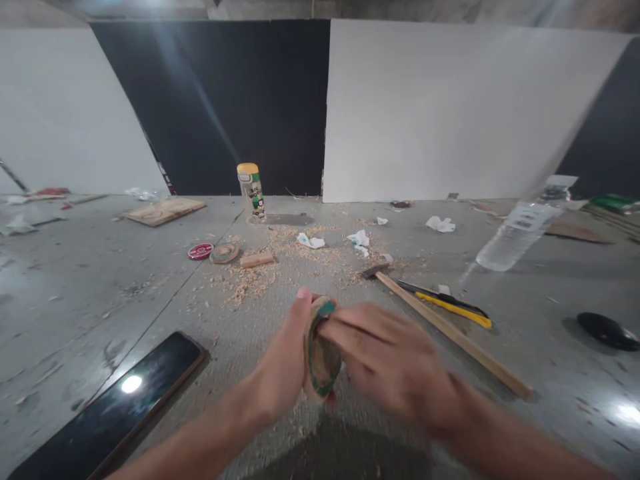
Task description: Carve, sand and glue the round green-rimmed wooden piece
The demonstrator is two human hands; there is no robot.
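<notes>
Round wooden disc (325, 363), rimmed with a green band, up off the surface (270, 373) at near centre, tilted on edge between your two hands. Your left hand (283, 367) has it clamped, thumb along the far left edge, other fingers mostly hidden behind. Your right hand (395, 360) has its fingers bunched together against the green-edged face; blur there, so you cannot tell whether they pinch something small or only press. Judged handling: light, stiff, dry rather than slippery, unlikely to crush, though a thin rim could chip. Best hold is by the outer edge, thumb opposite fingers, leaving the face free. Textures: disc pale and matt outside, browner and uneven within the green band. Surface grey, faintly grained, dusty; curled, crumbly wood shavings (245, 290) scattered beyond your hands. Among them, a squared wood block (257, 260), then to its left a flat round piece with a greenish ring (225, 252), just beside a glossy red tin (201, 251). Crumpled white paper (311, 241) farther off. To the right, a hammer (450, 328), straight wooden handle, dark head. At near left, a smooth glass-faced phone (113, 407).
</notes>
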